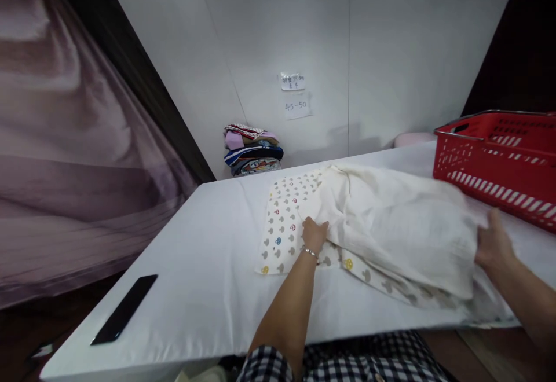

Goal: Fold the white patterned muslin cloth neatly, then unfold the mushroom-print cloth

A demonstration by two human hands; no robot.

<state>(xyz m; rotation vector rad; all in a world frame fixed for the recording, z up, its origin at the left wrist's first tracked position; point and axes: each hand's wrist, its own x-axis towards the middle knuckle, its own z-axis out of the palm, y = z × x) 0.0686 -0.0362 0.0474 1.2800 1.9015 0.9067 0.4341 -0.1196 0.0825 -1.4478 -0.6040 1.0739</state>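
Observation:
A white cloth (386, 220) with a mushroom print lies loosely on the table, its plain side turned up over much of the right part. The printed side shows flat on the left and along the near edge. My left hand (315, 235), with a bracelet at the wrist, is closed on the cloth at the edge of the turned-over part. At the cloth's right end is my right hand (496, 246), smeared by motion. Its fingers meet the cloth's edge, but their grip is unclear.
A red plastic basket (490, 168) with a metal handle stands at the right. A black phone-like slab (124, 311) lies front left on the white-covered table (195, 260). Folded clothes (254, 150) are stacked beyond the far edge, by the wall. A pinkish curtain (78, 127) hangs left.

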